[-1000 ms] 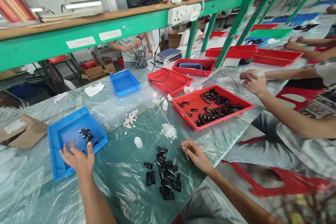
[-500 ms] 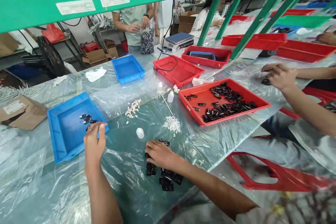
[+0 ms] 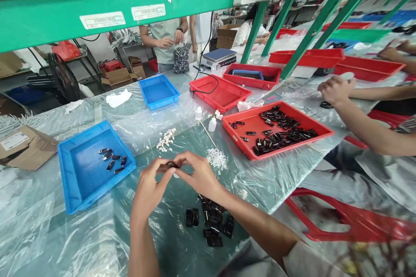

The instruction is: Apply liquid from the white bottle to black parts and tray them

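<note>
My left hand (image 3: 150,185) and my right hand (image 3: 199,175) meet above the table, both pinching one small black part (image 3: 172,165) between their fingertips. Just below my right wrist lies a loose pile of black parts (image 3: 212,223) on the plastic-covered table. To my left a blue tray (image 3: 74,184) holds several of the same black parts (image 3: 112,159). A heap of tiny white pieces (image 3: 217,158) and another scatter of white pieces (image 3: 165,139) lie beyond my hands.
A red tray (image 3: 312,121) full of black parts sits at right, with another person's hand (image 3: 334,90) by it. Small white bottles (image 3: 212,124), a far blue tray (image 3: 159,91), red trays and a scale (image 3: 218,55) stand beyond. A green shelf beam (image 3: 65,17) hangs overhead.
My left hand left the blue tray and my right hand lifted off the pile with a black part; both came together in front of me. The view tilted down slightly.
</note>
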{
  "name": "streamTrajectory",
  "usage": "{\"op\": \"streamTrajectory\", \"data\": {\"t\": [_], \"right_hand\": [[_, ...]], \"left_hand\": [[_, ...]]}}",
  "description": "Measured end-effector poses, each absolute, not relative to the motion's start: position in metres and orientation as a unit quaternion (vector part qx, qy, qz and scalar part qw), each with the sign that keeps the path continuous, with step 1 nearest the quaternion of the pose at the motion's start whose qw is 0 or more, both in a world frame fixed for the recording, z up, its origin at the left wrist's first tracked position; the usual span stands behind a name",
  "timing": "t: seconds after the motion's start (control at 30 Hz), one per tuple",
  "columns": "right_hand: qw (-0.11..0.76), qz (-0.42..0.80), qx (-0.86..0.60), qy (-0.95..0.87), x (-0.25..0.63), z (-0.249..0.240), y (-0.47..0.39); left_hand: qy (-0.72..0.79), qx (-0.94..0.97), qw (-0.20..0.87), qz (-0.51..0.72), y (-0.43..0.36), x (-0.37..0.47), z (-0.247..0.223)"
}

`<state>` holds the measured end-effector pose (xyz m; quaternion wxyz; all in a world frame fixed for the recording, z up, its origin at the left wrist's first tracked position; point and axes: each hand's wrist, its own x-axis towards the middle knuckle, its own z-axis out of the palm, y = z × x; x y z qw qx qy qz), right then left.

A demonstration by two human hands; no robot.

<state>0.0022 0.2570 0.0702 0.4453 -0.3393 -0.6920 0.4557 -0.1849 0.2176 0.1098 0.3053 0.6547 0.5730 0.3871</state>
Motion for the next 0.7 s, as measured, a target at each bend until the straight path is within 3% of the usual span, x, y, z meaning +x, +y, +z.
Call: {"op": "streamTrajectory", "data": {"t": [0.13,0.47,0.57,0.7], "right_hand": [[0.423,0.469,-0.327,-0.703,0.01,0.07,0.269],[0.312,0.503,-0.36,-0.721,0.005,-0.008,0.304],[0.314,0.536,-0.316,-0.717,-0.007,-0.001,0.31],[0.333,0.583,-0.233,-0.704,-0.006,0.045,0.328]], "left_hand": [[0.575,0.609,0.291,0.462,0.217,-0.189,0.104],[0.62,0.528,0.216,0.538,0.214,-0.21,0.091],[0.626,0.534,0.198,0.532,0.212,-0.208,0.094],[0.64,0.53,0.164,0.532,0.202,-0.202,0.106]]}}
